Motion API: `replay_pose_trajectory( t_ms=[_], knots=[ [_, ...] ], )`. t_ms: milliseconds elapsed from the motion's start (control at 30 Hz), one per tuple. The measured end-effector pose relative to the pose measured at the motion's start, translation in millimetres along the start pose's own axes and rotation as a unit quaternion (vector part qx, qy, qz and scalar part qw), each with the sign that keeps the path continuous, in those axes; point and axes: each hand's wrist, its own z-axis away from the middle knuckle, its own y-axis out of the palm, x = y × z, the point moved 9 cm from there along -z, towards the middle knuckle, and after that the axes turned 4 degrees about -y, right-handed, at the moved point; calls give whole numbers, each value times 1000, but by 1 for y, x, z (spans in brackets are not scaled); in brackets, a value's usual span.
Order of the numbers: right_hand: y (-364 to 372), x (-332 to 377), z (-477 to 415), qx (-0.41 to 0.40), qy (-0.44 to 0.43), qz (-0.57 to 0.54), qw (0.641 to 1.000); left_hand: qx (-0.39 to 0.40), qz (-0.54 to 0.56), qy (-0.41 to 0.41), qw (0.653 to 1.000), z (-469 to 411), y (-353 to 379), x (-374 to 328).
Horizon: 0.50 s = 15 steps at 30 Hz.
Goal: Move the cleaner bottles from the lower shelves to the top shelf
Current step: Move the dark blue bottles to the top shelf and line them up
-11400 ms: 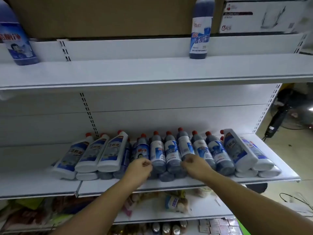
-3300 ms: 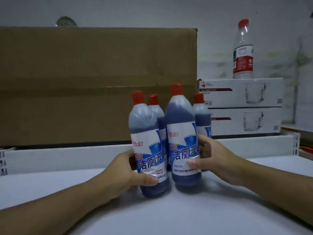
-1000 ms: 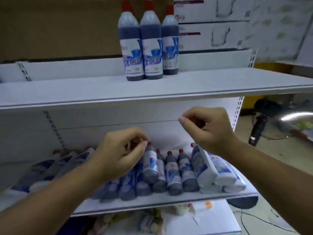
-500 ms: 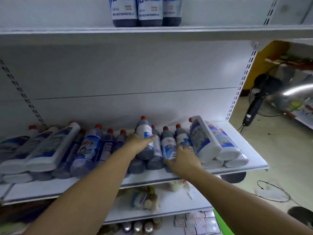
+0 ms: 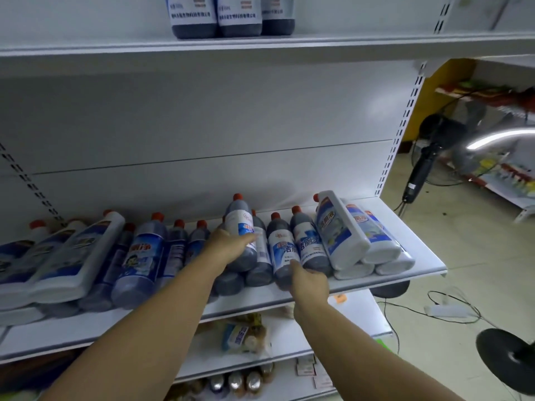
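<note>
Several dark blue cleaner bottles with red caps lie in a pile on the lower shelf (image 5: 405, 224). My left hand (image 5: 228, 246) grips one cleaner bottle (image 5: 240, 224) and tilts it up above the pile. My right hand (image 5: 308, 277) wraps the base of another cleaner bottle (image 5: 282, 244) lying beside it. Three blue bottles (image 5: 231, 15) stand on the top shelf (image 5: 347, 43), their tops cut off by the frame.
White flat-sided bottles (image 5: 341, 230) are stacked at the shelf's right end, more white bottles (image 5: 75, 256) at the left. Packaged goods (image 5: 243, 337) sit on the shelves below. A floor fan (image 5: 428, 157) and cables (image 5: 451, 308) stand to the right.
Both hands came down from the top shelf to the lower pile. In the last half second my left hand has lifted its bottle a little and my right hand has closed on a bottle's base.
</note>
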Motion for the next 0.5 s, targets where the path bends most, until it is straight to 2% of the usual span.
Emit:
replay_pose_trajectory(
  t_ms=[133, 233, 400, 500],
  knots=[
    [11, -5, -7, 44, 107, -43, 992, 11, 1, 17, 1000, 4, -1, -3],
    [15, -1, 1, 88, 192, -92, 973, 37, 29, 15, 999, 8, -3, -3],
    [27, 6, 23, 176, 244, -128, 945, 117, 224, 10, 968, 21, 1, 0],
    [32, 14, 26, 197, 235, -121, 944, 177, 294, 20, 939, 33, 3, 1]
  ],
)
